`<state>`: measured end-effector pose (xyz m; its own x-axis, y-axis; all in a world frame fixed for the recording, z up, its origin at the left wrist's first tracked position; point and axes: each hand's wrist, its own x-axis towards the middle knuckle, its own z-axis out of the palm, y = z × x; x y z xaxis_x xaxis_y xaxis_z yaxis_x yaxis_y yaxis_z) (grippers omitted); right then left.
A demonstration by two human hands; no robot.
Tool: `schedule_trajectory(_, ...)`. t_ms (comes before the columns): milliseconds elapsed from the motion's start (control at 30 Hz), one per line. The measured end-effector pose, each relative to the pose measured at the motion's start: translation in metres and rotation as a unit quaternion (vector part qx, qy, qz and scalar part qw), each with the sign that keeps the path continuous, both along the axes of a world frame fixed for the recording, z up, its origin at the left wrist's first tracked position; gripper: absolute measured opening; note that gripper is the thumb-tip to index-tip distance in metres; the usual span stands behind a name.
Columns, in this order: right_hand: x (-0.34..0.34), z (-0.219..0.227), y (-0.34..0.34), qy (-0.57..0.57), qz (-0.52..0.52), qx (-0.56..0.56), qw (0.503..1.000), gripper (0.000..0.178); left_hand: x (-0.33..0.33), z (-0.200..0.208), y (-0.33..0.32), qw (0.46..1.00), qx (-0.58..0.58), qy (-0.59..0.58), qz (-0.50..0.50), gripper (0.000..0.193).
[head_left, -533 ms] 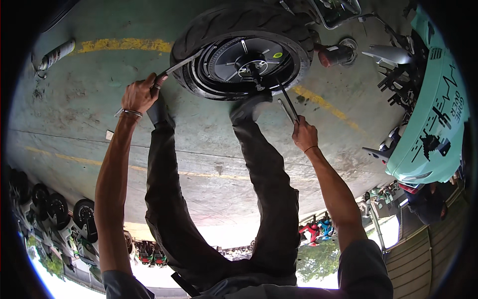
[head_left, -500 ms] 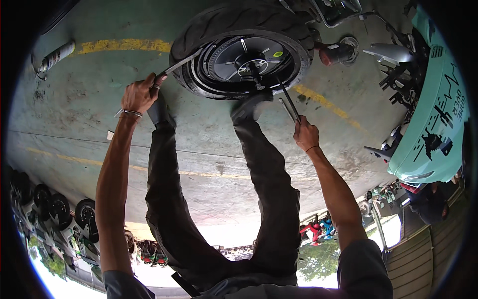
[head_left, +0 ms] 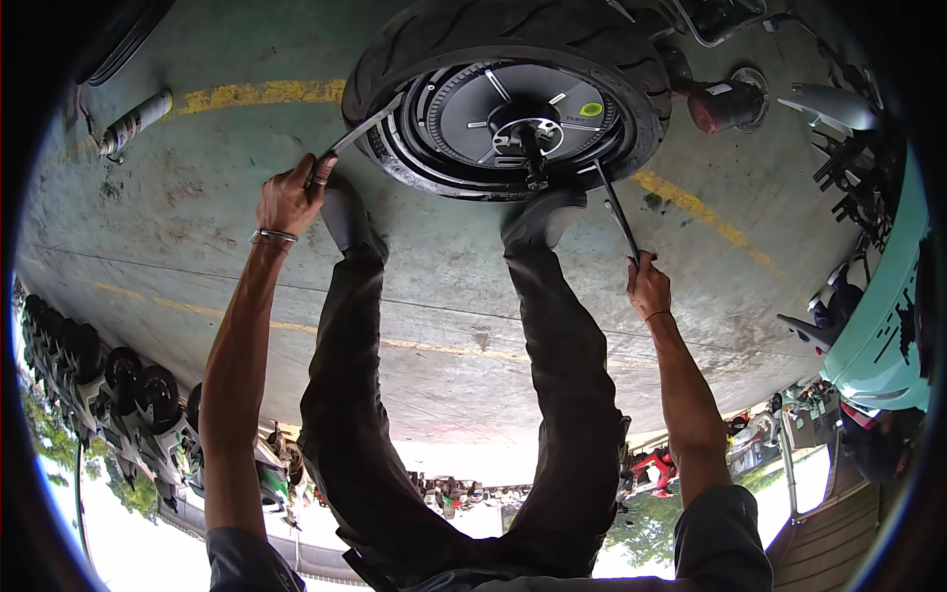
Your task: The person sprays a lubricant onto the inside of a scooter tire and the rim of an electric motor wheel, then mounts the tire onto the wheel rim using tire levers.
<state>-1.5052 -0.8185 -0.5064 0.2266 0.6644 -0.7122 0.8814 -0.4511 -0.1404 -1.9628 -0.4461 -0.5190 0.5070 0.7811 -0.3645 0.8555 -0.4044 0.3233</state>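
A black tyre point(head_left: 533, 37) on a wheel with a dark hub point(head_left: 473, 104) lies on the floor in front of me, its axle point(head_left: 534, 158) sticking out toward me. My left hand point(head_left: 296, 194) is closed round a flat metal tyre lever point(head_left: 370, 126), whose far end reaches the tyre's left inner edge at the rim. In my right hand point(head_left: 648, 286) is a darker tyre lever point(head_left: 619, 212), with its tip at the lower right edge of the rim. My right shoe point(head_left: 550, 219) touches or nearly touches the tyre's near side; the left shoe point(head_left: 347, 219) stands beside it.
A spray can point(head_left: 136, 123) lies at the left. Right of the wheel is a red cylindrical thing point(head_left: 718, 106), and a turquoise vehicle panel point(head_left: 888, 345) stands further right. Several parked scooters point(head_left: 123, 380) fill the lower left. A yellow line point(head_left: 261, 94) crosses the floor.
The right lever's tip has moved to the rim edge, and the right hand is lower and further right. The left hand keeps its lever at the rim. The whole view has shifted somewhat.
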Motion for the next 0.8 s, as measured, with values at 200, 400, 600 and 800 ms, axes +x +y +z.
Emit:
schedule_trajectory(200,-0.036,0.014,0.017,-0.102,0.048,0.081,0.990,0.018,0.007,0.002,-0.007,1.000,0.013,0.008,0.015,0.038)
schedule_trajectory(400,-0.082,0.106,0.220,-0.079,0.051,-0.152,0.984,0.021,0.014,0.025,-0.001,1.000,0.010,0.024,-0.005,0.036)
schedule_trajectory(600,-0.059,0.087,0.334,-0.024,0.213,-0.312,0.926,0.029,0.027,0.034,-0.003,1.000,0.005,0.004,-0.014,0.036)
schedule_trajectory(800,-0.018,0.085,0.327,-0.022,0.163,-0.347,0.923,0.035,0.027,0.034,0.001,0.999,-0.027,0.021,-0.012,0.037)
